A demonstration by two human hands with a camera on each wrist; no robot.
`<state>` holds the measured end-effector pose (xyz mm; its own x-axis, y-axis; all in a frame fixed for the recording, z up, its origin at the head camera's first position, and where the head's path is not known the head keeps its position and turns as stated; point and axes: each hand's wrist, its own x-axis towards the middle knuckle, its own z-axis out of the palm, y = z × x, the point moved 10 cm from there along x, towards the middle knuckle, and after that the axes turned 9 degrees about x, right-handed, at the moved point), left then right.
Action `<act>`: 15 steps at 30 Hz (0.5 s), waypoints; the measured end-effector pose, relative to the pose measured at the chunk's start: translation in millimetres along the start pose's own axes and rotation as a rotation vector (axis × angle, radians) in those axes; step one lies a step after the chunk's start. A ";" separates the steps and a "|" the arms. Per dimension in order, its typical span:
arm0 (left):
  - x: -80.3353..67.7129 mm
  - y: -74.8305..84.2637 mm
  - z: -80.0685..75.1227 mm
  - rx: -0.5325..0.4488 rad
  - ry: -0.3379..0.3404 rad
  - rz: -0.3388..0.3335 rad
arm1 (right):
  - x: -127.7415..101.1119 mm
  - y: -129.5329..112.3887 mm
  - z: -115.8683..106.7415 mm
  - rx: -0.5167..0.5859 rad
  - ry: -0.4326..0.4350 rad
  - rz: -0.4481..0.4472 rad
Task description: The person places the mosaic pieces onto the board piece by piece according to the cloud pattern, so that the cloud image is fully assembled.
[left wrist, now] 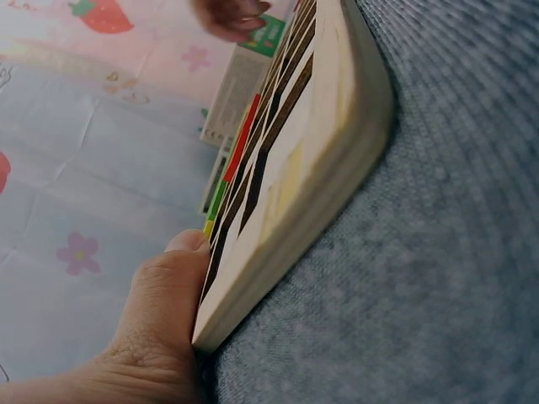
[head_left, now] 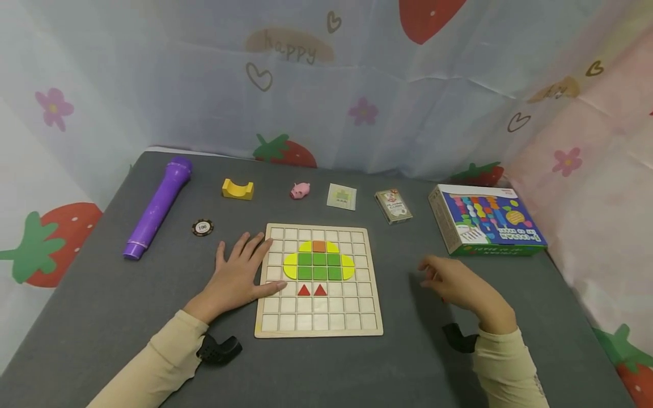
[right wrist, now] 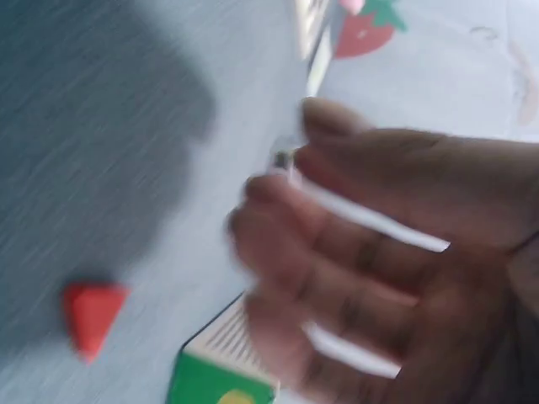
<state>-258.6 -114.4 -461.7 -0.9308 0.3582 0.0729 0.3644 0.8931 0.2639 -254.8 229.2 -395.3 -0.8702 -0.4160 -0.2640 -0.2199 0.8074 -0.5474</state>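
A wooden grid board (head_left: pixel 318 317) lies in the middle of the grey table, holding a yellow, green and orange tile picture (head_left: pixel 318 260) and two red triangles (head_left: pixel 312 290). My left hand (head_left: pixel 244 271) lies flat with straight fingers over the board's left edge, and its thumb (left wrist: pixel 173 282) presses against the board's side (left wrist: pixel 328 160). My right hand (head_left: pixel 451 280) hovers just right of the board with loosely curled fingers; it is blurred in the right wrist view (right wrist: pixel 354 252). A loose red triangle (right wrist: pixel 91 316) lies on the cloth below that hand, apart from the fingers.
Along the back stand a purple cylinder (head_left: pixel 158 207), a poker chip (head_left: pixel 202 228), a yellow arch block (head_left: pixel 237 189), a pink pig (head_left: pixel 300 190), a small card (head_left: pixel 342 196), a card deck (head_left: pixel 393 205) and a colourful box (head_left: pixel 484 220). Patterned curtains enclose the table.
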 end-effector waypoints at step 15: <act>0.0 -0.6 0.0 0.008 0.004 -0.011 | -19.1 51.9 0.9 -0.084 -0.009 0.168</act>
<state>-258.8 -114.9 -461.9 -0.9348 0.3474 0.0744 0.3546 0.8991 0.2569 -249.3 278.7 -419.4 -0.8940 -0.2757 -0.3531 -0.1081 0.8976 -0.4273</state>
